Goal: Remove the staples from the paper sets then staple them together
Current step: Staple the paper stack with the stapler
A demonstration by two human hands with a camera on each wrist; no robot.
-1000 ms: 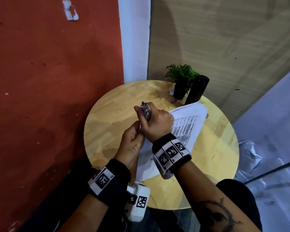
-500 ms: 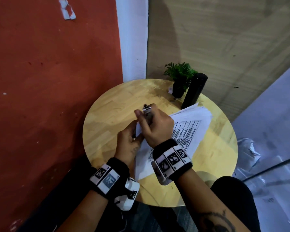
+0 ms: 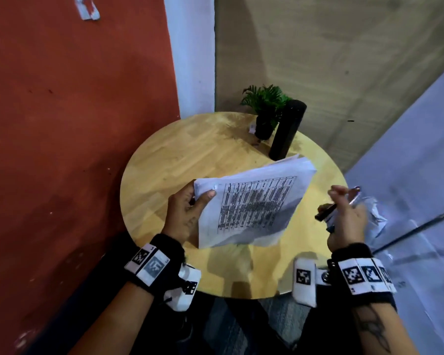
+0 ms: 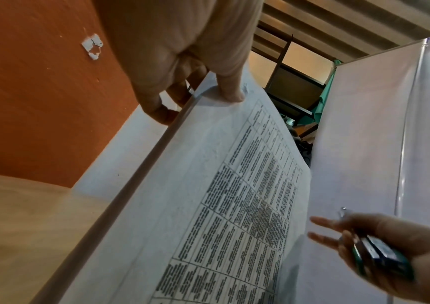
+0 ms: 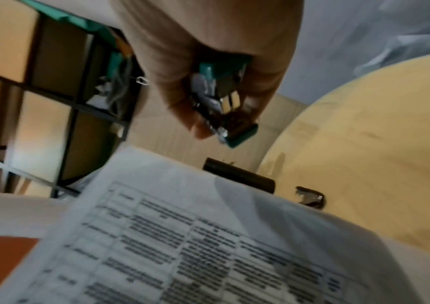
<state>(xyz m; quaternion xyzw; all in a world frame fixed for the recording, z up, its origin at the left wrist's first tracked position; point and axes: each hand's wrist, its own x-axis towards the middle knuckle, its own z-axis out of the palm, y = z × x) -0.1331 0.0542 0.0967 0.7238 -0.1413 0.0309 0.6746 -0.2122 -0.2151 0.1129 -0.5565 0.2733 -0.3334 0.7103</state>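
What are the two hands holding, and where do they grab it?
The left hand pinches the stack of papers at its top corner. The right hand grips a stapler around its body.

Dim warm indoor light; soft shadows fall on the table (image 3: 164, 160) toward 6 o'clock; right wrist view is motion-blurred, edges bend from the wide lens

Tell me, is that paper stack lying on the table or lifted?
Lifted: the left hand pinches the paper stack by its corner, above the table.
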